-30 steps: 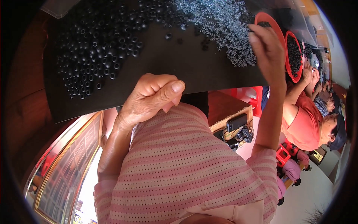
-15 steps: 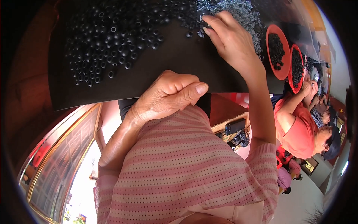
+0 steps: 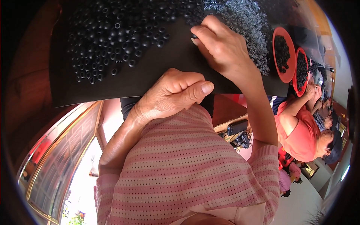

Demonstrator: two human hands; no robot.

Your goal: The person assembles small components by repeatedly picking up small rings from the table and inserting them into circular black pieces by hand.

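Observation:
My right hand (image 3: 225, 48) is over the dark tabletop (image 3: 165, 60), with thumb and forefinger pinched on a small black cap-like piece (image 3: 194, 36); only part of it shows. To its left spreads a wide heap of small black hollow round caps (image 3: 127, 33), some with their open ends up. Beyond and right of that hand lies a pile of small clear, shiny pieces (image 3: 243, 22). My left hand (image 3: 174, 93) is closed in a fist at the table's near edge, its thumb lying over the curled fingers. Whatever it may hold is hidden.
Two red bowls (image 3: 276, 52) (image 3: 300, 80) holding dark pieces stand at the table's right side. Past them sits a person in a coral shirt (image 3: 298, 129), hands raised near the table. A phone-like black device (image 3: 237, 127) and cables lie below the table edge.
My right hand has drawn back toward me from the edge of the clear pieces, a small black piece now between its fingertips. My left hand stays closed, nearly still.

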